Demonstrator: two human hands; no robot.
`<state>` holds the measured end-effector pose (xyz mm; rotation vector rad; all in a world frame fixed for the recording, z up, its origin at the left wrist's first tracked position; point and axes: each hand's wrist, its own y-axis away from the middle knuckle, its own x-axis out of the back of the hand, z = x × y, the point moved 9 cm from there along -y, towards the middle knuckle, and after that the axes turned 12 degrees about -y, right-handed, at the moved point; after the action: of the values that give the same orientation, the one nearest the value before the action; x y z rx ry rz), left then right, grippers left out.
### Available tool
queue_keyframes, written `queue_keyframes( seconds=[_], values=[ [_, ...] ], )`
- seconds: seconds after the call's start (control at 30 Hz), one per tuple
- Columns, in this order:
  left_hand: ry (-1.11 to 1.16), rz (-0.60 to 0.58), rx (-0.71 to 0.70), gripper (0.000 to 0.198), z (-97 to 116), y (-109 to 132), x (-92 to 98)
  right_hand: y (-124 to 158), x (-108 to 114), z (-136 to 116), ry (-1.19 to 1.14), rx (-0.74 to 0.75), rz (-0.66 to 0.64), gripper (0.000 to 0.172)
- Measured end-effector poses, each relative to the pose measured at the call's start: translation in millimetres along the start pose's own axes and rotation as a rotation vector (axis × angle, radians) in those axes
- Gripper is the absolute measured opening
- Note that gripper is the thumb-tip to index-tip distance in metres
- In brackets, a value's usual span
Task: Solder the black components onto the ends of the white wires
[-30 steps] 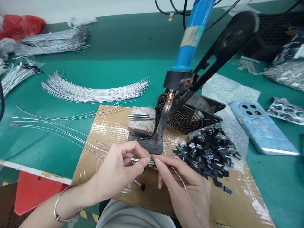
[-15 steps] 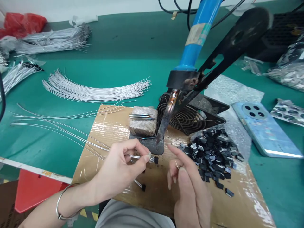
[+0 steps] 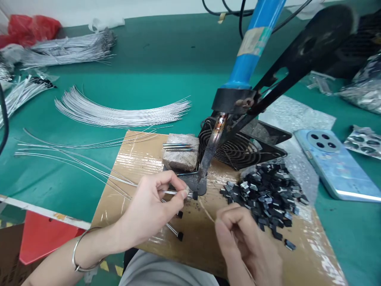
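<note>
My left hand [image 3: 159,204] pinches thin white wires between thumb and forefinger. At the wires' end sits a small black connector [image 3: 195,195], just below the tip of a fixed soldering iron [image 3: 210,153]. My right hand [image 3: 250,242] is closed around a thin pale strand [image 3: 206,210], possibly solder wire, whose free end points toward the connector. A dark metal plate [image 3: 203,188] lies under the iron's tip. Below my left hand, another black connector [image 3: 180,236] on wires rests on the brown cardboard [image 3: 119,226].
A heap of black connectors [image 3: 264,194] lies right of my right hand. Behind the iron is a black fan [image 3: 241,149]; a blue phone [image 3: 339,167] lies farther right. A worn block [image 3: 180,162] carries metal rods. White wires [image 3: 125,115] spread across the green table [image 3: 166,85].
My right hand has gone from a pointing forefinger to a closed pinch, shifting slightly right, and the pale strand now shows reaching from it. My left hand stays nearly in place. The view shifts slightly.
</note>
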<state>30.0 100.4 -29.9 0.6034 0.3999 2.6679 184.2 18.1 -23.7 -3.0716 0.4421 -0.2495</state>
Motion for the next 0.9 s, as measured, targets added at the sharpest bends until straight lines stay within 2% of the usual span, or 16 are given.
queue_keyframes(
  seconds=[0.13, 0.2, 0.3, 0.47, 0.6, 0.9],
  values=[
    [-0.021, 0.002, -0.012, 0.010, 0.2, -2.6, -0.6, -4.4, -20.5, -6.4, -0.171, 0.014, -0.206, 0.020],
    [-0.021, -0.002, -0.017, 0.011, 0.4, -3.1, -1.0, -7.3, -19.5, -6.5, -0.202, 0.040, -0.216, 0.017],
    [-0.021, -0.010, -0.013, 0.011, 0.5, -3.0, -1.3, -12.1, -8.3, -1.8, -0.225, 0.028, -0.099, 0.015],
    [-0.054, -0.004, 0.011, 0.011, 2.2, -4.3, -0.4, -12.3, -4.4, 7.4, -0.369, -0.182, 0.095, 0.020],
    [-0.064, 0.013, 0.008, 0.010, 5.2, -6.8, 0.6, -13.0, -8.9, 4.8, -0.405, -0.241, 0.133, 0.022],
    [-0.061, 0.057, -0.030, 0.009, 15.1, -14.7, 3.2, -20.6, -5.0, 4.6, -0.356, -0.256, 0.153, 0.024]
  ],
)
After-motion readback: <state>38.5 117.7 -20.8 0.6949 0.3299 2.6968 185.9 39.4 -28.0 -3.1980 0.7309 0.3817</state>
